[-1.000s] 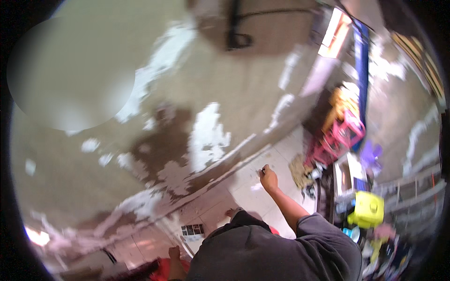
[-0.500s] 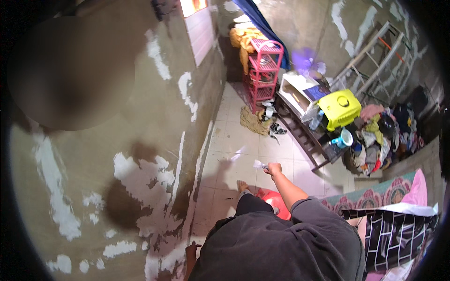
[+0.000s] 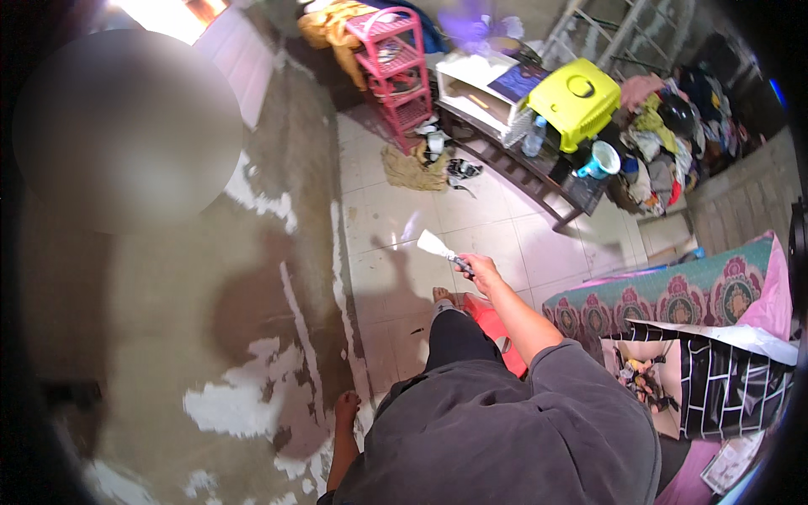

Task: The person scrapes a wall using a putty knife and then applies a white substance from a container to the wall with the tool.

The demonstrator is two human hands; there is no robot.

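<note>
My right hand (image 3: 480, 273) is closed around the dark handle of a putty knife (image 3: 438, 247), held out over the tiled floor. Its wide blade looks white and points forward and left. Low beside the wall, my left hand (image 3: 347, 407) hangs with fingers loosely apart and nothing visible in it. The grey-brown wall (image 3: 252, 311) on the left carries rough white patches (image 3: 240, 396). Beneath my right forearm is a red plastic object (image 3: 486, 318), partly hidden by my body and arm.
Ahead stand a pink shelf rack (image 3: 394, 71) and a low dark table (image 3: 539, 181) bearing a yellow-green pet carrier (image 3: 576, 101) and a blue mug (image 3: 599, 160). Cloths (image 3: 412, 168) lie on the floor. A clothes pile (image 3: 661, 143), ladder (image 3: 606, 34) and patterned mattress (image 3: 665, 286) are right.
The view has shifted, bringing the floor and mattress closer. My right hand has turned the putty knife so its blade shows more fully. My left hand appears higher in the picture.
</note>
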